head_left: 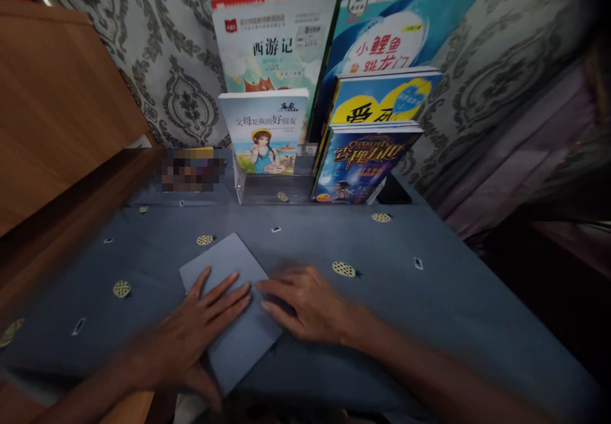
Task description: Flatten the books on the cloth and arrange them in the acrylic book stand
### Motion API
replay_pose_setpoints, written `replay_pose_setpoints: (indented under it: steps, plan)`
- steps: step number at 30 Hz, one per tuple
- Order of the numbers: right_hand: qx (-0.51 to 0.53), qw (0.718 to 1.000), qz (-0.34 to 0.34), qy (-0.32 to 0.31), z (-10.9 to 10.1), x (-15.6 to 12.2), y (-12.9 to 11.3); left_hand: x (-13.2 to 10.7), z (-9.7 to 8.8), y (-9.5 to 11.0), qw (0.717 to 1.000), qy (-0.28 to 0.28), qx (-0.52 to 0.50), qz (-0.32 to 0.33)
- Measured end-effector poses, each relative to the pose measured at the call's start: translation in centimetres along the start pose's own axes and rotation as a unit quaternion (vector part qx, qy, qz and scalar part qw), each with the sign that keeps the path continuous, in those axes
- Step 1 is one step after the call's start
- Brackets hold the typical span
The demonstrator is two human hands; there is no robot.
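Observation:
A plain pale sheet of paper [238, 360], possibly folded, lies at a slant on the blue-grey tablecloth. My left hand [200, 316] rests flat on the paper with its fingers spread, the thumb over its lower left edge. My right hand [310, 303] is at the paper's right edge, its fingers curled together and slightly blurred. Its index finger and thumb tips touch the paper near my left fingertips. Whether anything sits inside those curled fingers is hidden.
Beyond the paper, a clear stand [277, 190] holds several upright children's books, one a dark blue book [358, 163]. A dark flat object [394, 191] lies right of it. A blurred-out item [191, 170] lies left. A wooden panel [52, 106] borders the left; patterned curtains [186, 99] hang behind.

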State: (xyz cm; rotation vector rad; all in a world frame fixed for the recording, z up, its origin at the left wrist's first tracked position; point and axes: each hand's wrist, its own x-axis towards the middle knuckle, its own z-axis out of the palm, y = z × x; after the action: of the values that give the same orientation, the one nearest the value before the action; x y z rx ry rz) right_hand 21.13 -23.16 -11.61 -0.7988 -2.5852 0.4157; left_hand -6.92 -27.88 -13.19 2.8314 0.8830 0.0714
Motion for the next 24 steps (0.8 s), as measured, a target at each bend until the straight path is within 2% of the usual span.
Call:
replay_pose_setpoints:
  steps: [4, 6, 10, 13, 16, 18, 19, 20, 21, 22, 24]
  plan:
    - [0.121, 0.991, -0.053, -0.015, 0.4, -0.4, -1.3, -1.8, 0.0, 2.1, 1.0, -0.013, -0.01, -0.011]
    - [0.182, 0.982, -0.049, -0.005, 0.5, -0.4, -1.5, -2.3, 0.1, 2.3, 1.0, 0.002, -0.021, -0.004]
    - [0.285, 0.956, 0.049, 0.039, 0.3, 0.0, -0.9, -3.0, -0.7, 2.0, 0.994, 0.052, -0.096, 0.013]
    - [0.401, 0.907, 0.121, 0.035, 0.2, 0.4, -0.1, -3.1, -2.0, 2.1, 0.965, 0.155, -0.208, -0.045]
    - [0.509, 0.845, 0.157, 0.036, 0.4, 0.7, 0.4, -1.8, -3.8, 2.3, 0.894, 0.284, -0.3, -0.175]
    - [0.558, 0.813, 0.164, 0.039, 0.6, 0.9, 0.6, 0.1, -5.1, 2.2, 0.824, 0.383, -0.32, -0.267]
    - [0.579, 0.799, 0.157, 0.041, 0.7, 1.0, 0.6, 1.3, -5.7, 2.0, 0.786, 0.436, -0.325, -0.295]
    - [0.6, 0.785, 0.146, 0.043, 0.7, 1.1, 0.7, 2.5, -6.2, 1.7, 0.751, 0.466, -0.346, -0.315]
    - [0.62, 0.772, 0.137, 0.044, 0.7, 1.2, 0.7, 3.8, -6.6, 1.2, 0.714, 0.489, -0.386, -0.32]
    - [0.636, 0.759, 0.131, 0.046, 0.8, 1.3, 0.8, 5.0, -6.8, 0.6, 0.689, 0.489, -0.434, -0.313]
    - [0.654, 0.741, 0.141, 0.055, 0.9, 1.4, 1.0, 6.8, -6.5, -1.2, 0.651, 0.484, -0.502, -0.3]
